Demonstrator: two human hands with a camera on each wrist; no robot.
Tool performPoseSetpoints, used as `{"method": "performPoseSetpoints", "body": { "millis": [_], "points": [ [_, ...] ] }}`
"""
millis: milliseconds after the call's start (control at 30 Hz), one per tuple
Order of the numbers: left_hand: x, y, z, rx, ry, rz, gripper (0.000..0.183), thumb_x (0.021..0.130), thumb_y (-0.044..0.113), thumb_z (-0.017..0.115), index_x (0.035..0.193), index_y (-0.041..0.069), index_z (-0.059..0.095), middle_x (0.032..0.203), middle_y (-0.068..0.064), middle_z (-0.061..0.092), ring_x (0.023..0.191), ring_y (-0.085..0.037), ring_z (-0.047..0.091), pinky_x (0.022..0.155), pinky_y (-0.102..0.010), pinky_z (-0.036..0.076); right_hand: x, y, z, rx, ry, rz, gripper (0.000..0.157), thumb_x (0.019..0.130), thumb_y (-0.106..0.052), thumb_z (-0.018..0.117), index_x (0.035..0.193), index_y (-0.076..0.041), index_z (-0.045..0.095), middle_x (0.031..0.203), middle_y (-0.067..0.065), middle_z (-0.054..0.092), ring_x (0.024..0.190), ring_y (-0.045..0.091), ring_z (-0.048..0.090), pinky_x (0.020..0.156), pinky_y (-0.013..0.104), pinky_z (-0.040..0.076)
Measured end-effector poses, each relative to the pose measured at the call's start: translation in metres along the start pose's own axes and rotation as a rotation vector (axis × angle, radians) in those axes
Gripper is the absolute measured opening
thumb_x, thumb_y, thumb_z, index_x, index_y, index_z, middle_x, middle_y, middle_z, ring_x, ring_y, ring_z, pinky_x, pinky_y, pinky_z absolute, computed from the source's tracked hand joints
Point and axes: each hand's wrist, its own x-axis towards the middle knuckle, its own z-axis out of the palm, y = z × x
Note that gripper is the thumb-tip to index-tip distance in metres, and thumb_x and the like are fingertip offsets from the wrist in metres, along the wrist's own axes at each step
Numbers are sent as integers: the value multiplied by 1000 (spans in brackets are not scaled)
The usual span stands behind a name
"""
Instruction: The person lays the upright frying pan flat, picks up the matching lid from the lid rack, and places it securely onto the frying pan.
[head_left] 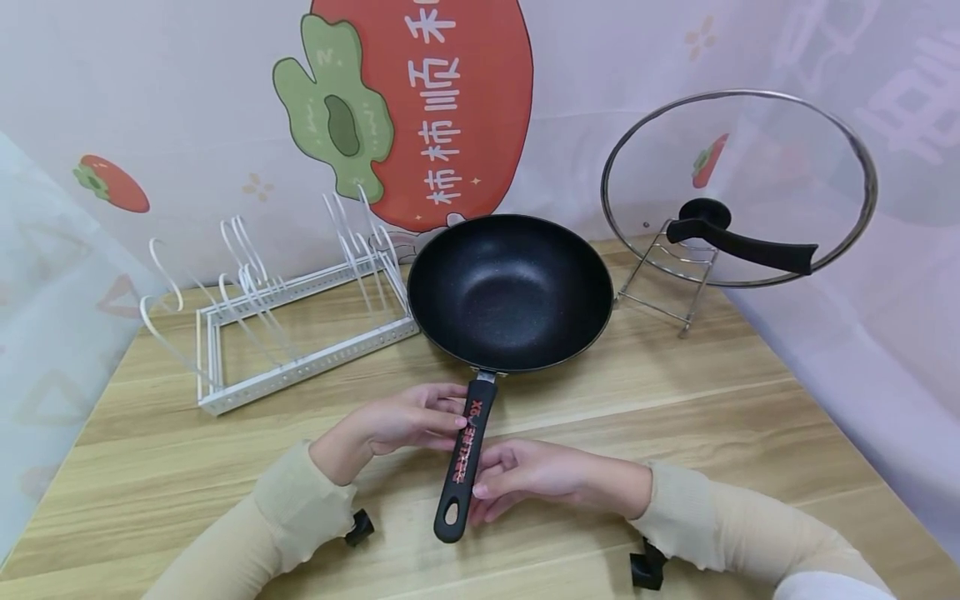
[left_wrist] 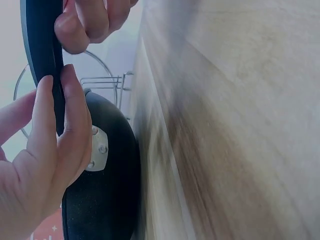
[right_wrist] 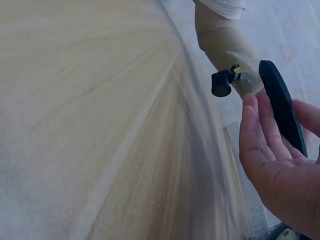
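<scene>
A black wok (head_left: pixel 517 292) sits toward the back middle of the wooden table, its inside facing up and its long handle (head_left: pixel 474 400) reaching toward me. My left hand (head_left: pixel 408 422) holds the handle from the left near the pan, thumb on top and fingers beneath. Lower down, near the hanging hole, my right hand (head_left: pixel 532 472) grips it from the right. The left wrist view shows the handle between left thumb and fingers, with the riveted bracket (left_wrist: pixel 98 149) just beyond. In the right wrist view, right fingers lie under the handle (right_wrist: pixel 282 107) and the thumb on its other side.
A white wire rack (head_left: pixel 300 367) with upright hoops stands left of the wok. To the right, a glass lid (head_left: pixel 780 167) with a black knob and arm leans upright on a metal wire stand (head_left: pixel 652 307). A printed cloth (head_left: pixel 210 100) hangs behind the table (head_left: pixel 750 433).
</scene>
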Motion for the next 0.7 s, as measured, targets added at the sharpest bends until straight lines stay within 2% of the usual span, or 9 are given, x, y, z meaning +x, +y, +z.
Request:
{"method": "performPoseSetpoints", "body": {
  "millis": [267, 533, 700],
  "points": [
    [-2, 3, 0, 1, 14, -2, 66, 99, 3, 61, 151, -15, 24, 132, -23, 56, 96, -13, 65, 88, -30, 57, -7, -4, -8, -64, -12, -21, 37, 102, -6, 57, 128, 20, 52, 113, 31, 69, 99, 19, 70, 96, 42, 55],
    [-3, 5, 0, 15, 24, -5, 67, 99, 4, 61, 151, -15, 24, 135, -25, 55, 99, -15, 65, 90, -32, 57, -14, -12, -14, -137, 1, 0, 38, 103, -6, 55, 133, 18, 52, 119, 29, 68, 103, 21, 70, 98, 42, 54],
    [-6, 8, -2, 44, 39, -15, 63, 99, 5, 61, 150, -13, 30, 134, -23, 57, 101, -17, 66, 90, -32, 57, -19, -15, -19, -203, 14, -2, 38, 103, -8, 55, 133, 16, 54, 121, 26, 68, 105, 24, 70, 97, 39, 54]
  ]
}}
